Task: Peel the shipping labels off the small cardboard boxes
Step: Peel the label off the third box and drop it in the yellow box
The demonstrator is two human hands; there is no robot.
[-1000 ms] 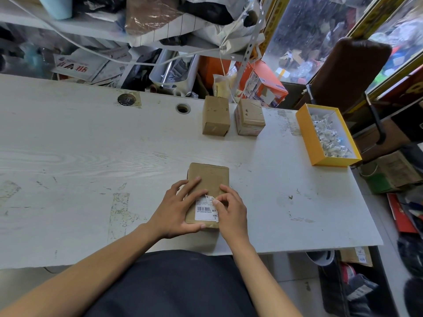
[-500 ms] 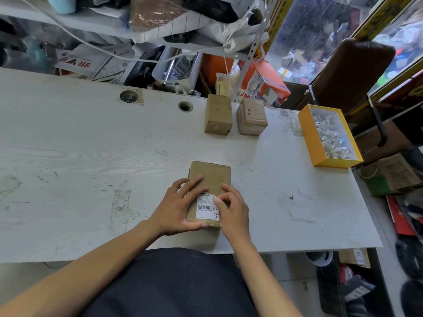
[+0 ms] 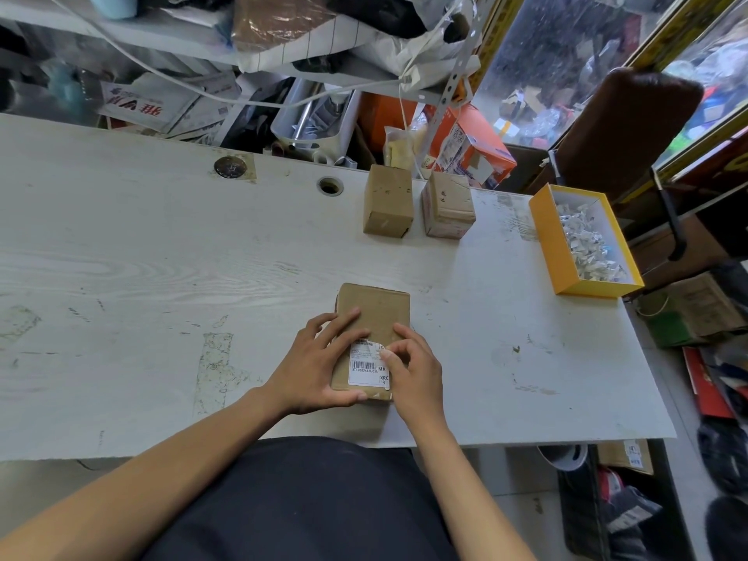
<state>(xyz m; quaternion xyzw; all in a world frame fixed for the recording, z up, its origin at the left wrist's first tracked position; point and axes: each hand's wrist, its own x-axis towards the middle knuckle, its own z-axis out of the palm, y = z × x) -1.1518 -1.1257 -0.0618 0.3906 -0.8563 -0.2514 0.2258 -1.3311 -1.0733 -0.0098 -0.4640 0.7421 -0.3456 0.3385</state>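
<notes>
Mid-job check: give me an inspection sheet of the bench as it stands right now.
Surface: worn white wood-grain table, scuffed, two grommet holes.
Job's things: brown cardboard box under both hands, white barcode label on it; two more small cardboard boxes at the back.
Clutter: yellow tray of white scraps.
Grippers: left hand steadies the box; right hand picks at the label's edge.
Cables: white cord overhead.
Surroundings: crowded shelf, brown chair.
</notes>
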